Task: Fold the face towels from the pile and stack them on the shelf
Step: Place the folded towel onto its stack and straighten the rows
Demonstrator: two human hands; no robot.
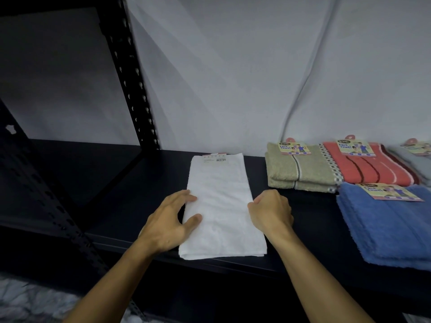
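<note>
— Where's the towel?
— Between both hands: white towel point(221, 206), folded to a long strip, flat on the dark shelf point(105, 183), long axis running straight away from the wrists toward the wall.
— And the hands?
— Left hand point(172, 220) spread, thumb and fingertips pressing the strip's left edge. Right hand point(271, 212) curled, pinching the right edge near its middle. Equally near, one per long side.
— Next fold?
— Probably near end over far end, or the reverse; just a guess.
— Room for that?
— Open shelf left of the left hand, up to the black upright point(130, 73). Tighter right of the right hand: beige towel point(300, 173), red towel point(368, 169) and blue towel point(391, 224), well apart from the strip. Near end hanging just over the shelf's front lip.
</note>
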